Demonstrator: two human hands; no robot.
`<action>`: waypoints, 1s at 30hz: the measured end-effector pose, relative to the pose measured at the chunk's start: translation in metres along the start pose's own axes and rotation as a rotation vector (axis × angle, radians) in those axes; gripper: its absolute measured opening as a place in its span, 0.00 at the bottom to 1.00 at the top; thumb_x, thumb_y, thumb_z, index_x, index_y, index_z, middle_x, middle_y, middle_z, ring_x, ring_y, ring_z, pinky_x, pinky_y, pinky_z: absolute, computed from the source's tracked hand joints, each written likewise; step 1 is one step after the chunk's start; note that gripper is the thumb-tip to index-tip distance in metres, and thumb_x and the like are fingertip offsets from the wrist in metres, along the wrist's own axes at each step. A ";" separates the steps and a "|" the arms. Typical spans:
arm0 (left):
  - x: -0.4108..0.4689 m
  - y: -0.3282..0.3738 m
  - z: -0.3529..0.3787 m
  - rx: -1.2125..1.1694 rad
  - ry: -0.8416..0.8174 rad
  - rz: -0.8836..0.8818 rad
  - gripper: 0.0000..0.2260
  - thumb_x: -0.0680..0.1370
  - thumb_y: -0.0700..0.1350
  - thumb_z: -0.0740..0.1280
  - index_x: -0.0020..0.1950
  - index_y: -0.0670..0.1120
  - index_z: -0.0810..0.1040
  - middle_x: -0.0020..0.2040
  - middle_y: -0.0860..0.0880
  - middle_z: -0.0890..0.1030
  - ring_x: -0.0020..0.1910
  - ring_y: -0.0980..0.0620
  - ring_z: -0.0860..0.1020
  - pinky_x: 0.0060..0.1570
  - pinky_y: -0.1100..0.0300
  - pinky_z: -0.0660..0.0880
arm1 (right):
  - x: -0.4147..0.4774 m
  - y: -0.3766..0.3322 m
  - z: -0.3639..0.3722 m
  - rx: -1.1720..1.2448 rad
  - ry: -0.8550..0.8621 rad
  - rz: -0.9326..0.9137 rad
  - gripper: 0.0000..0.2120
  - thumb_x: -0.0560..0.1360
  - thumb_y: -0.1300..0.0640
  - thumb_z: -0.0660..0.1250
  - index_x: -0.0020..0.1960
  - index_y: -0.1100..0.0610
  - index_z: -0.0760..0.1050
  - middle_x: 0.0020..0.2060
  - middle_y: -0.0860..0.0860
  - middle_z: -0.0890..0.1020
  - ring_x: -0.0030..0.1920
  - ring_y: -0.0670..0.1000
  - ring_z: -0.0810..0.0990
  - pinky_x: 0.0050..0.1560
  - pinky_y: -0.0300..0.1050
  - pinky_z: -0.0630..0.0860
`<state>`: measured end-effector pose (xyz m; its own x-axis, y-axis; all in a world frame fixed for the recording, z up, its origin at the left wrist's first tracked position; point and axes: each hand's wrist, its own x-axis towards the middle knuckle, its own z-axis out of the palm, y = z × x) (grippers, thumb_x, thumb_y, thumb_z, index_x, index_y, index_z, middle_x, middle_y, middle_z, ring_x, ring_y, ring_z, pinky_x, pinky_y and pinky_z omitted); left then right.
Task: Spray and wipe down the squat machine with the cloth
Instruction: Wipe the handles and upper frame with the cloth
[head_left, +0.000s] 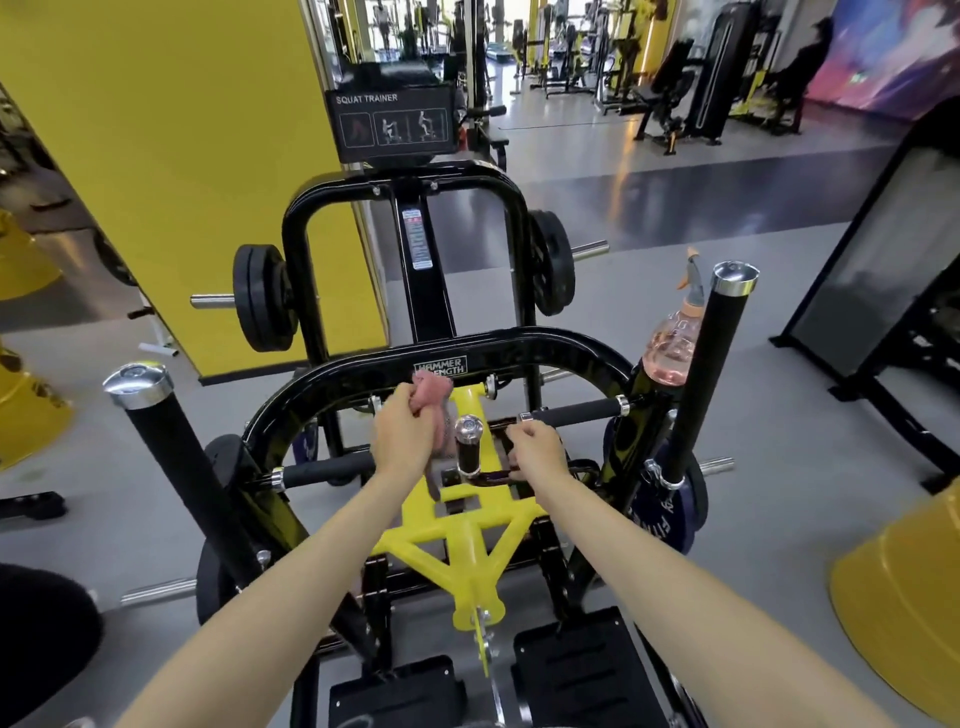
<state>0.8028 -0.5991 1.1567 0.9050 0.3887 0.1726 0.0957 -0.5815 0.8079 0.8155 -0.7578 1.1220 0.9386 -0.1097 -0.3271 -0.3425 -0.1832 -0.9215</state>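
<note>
— Two risks are noted, nearest first. The footplates (587, 660) at six o'clock lie outside the work, and footing could be lost there if spray has reached them. Further out, the cloth (430, 391) is bunched in the curled fingers of the left hand (402, 434), at eleven o'clock of the chrome-capped grip (469, 447). A loose tail is left hanging and could be snagged where the yellow lever (467, 540) of the squat machine (426, 312) is jointed.

— And the right hand (537, 448)?

— It is seen at three o'clock of that grip, fingers curled downward. Whether anything is held beneath them cannot be told.

— What else is hidden?

— The spray bottle (670, 348), at two o'clock of the hands, is half covered by the padded post (705, 374), and its base is not seen. It is judged that it could be toppled if the frame were jolted. On the curved black bar (519, 345) at twelve o'clock, wiped and unwiped patches cannot be distinguished.
</note>
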 end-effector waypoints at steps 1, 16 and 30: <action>0.011 0.001 0.001 0.135 0.030 0.044 0.06 0.79 0.44 0.61 0.48 0.45 0.76 0.46 0.46 0.77 0.44 0.44 0.76 0.38 0.53 0.70 | 0.001 0.000 -0.002 -0.039 -0.017 0.014 0.08 0.79 0.56 0.58 0.49 0.56 0.76 0.41 0.54 0.77 0.42 0.53 0.76 0.50 0.53 0.80; -0.010 -0.021 0.042 0.862 -0.350 0.974 0.11 0.66 0.41 0.74 0.47 0.49 0.84 0.52 0.50 0.79 0.50 0.46 0.74 0.46 0.55 0.73 | 0.008 0.017 0.008 -0.129 -0.145 0.160 0.09 0.74 0.64 0.59 0.40 0.57 0.77 0.37 0.56 0.76 0.42 0.55 0.74 0.42 0.49 0.73; -0.011 -0.067 -0.004 0.227 0.011 0.170 0.08 0.81 0.39 0.60 0.52 0.44 0.78 0.47 0.47 0.73 0.36 0.59 0.75 0.37 0.69 0.73 | 0.015 0.016 -0.011 -0.071 -0.117 0.189 0.15 0.77 0.64 0.56 0.58 0.62 0.77 0.41 0.58 0.79 0.45 0.54 0.77 0.56 0.55 0.78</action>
<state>0.7844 -0.5618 1.1032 0.9117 0.2789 0.3017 0.0343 -0.7834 0.6206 0.8236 -0.7731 1.1046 0.8546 -0.0349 -0.5181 -0.5106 -0.2387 -0.8261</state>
